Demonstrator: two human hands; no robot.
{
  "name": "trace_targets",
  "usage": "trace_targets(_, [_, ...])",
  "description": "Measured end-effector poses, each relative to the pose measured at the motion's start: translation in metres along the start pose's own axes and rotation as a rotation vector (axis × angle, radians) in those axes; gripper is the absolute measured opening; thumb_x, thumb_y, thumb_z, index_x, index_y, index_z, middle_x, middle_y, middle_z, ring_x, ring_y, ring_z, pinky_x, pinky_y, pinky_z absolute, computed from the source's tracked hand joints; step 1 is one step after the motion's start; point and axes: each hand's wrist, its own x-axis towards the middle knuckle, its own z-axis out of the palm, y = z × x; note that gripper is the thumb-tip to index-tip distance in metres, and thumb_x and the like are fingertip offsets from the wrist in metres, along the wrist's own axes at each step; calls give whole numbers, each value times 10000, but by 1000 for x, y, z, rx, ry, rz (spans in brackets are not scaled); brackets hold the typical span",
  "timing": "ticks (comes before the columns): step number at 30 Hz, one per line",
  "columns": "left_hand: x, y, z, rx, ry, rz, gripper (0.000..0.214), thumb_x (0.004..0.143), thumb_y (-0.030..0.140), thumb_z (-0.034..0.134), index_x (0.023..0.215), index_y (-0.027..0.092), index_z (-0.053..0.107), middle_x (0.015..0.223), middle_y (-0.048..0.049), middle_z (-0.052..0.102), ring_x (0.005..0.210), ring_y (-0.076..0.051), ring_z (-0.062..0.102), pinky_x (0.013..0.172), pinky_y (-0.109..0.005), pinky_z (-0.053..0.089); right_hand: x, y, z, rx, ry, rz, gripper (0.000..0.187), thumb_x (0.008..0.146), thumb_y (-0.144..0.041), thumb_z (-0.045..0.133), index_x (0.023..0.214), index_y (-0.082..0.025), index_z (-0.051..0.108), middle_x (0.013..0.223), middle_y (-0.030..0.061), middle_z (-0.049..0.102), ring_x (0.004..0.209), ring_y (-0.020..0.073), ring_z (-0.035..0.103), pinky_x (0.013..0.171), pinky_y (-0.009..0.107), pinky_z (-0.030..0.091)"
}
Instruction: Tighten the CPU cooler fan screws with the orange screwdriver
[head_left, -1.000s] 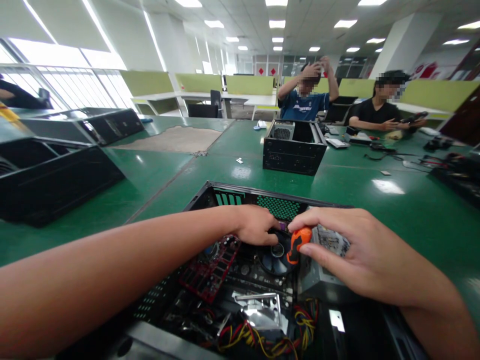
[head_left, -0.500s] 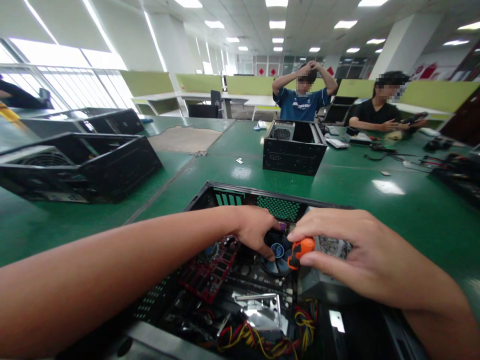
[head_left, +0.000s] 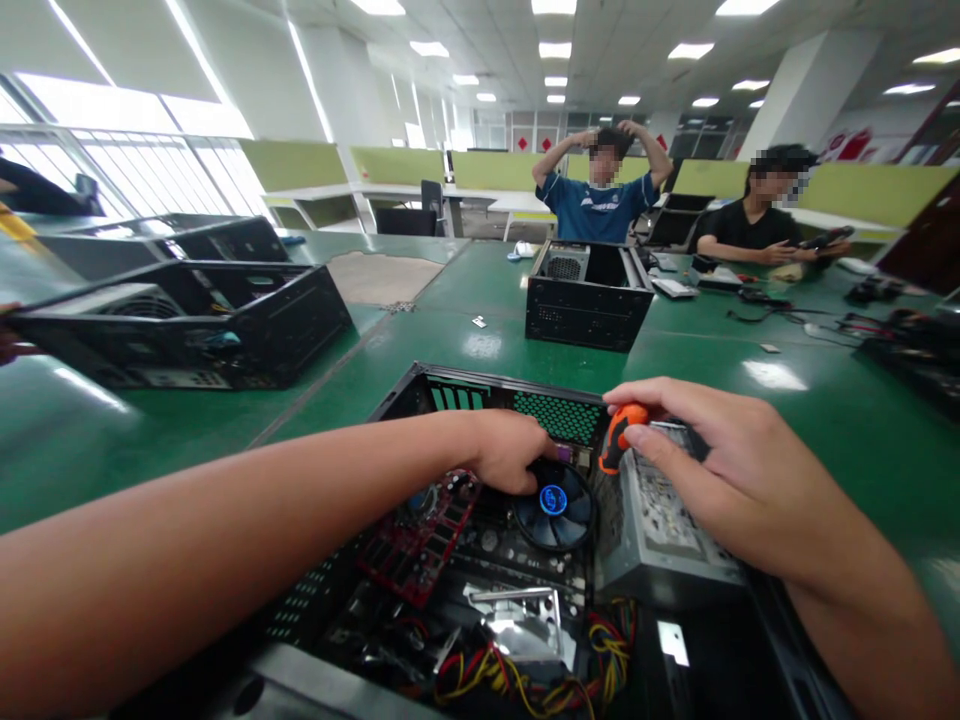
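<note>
Big bright office, green tabletop [head_left: 420, 350] with opened-up PC cases all over it. My right hand [head_left: 709, 460] is pinching an orange-and-black handle [head_left: 621, 440], probably a screwdriver, but I can't see a shaft. My left hand [head_left: 510, 452] is down by the upper-left edge of the cooling fan [head_left: 553, 520]; its fingertips are hidden, so can't tell if it's gripping anything. The fan sits inside the open case [head_left: 510, 383], between a red circuit board [head_left: 420, 545] and the metal power supply box [head_left: 675, 510], with colored cables [head_left: 510, 685] bundled nearer me. What's changed: half a second ago the handle was over the fan's right rim, now it's up and right, by the power supply's corner. So I'd guess the tool is off the fan for the moment, which leaves the fan face way easier to see. Further out, another case [head_left: 292, 330] has shifted in from the left, somebody's hand [head_left: 9, 335] at its end, and a person in blue [head_left: 600, 215] across from me has both arms up
</note>
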Motion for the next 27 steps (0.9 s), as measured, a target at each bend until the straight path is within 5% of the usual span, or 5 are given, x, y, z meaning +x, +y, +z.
trace_targets(15, [-1,2,-1,17,-11,-19,401,863,312,644,1235,200,746,998,-107,811,854,-283,736,698,-354,517,-2,-3,0,-115,79,-104,215,1035,-170,531,1192,-193,674,1105,54,781,992,200,731,880,331,539])
trace_targets(27, [0,1,4,7,38,-14,415,834,294,674,1226,194,763,928,-119,807,820,-318,743,639,-369,501,-1,2,5,-71,-59,-72,228,1045,-190,525,1232,-212,656,1169,56,773,1060,226,716,916,373,520])
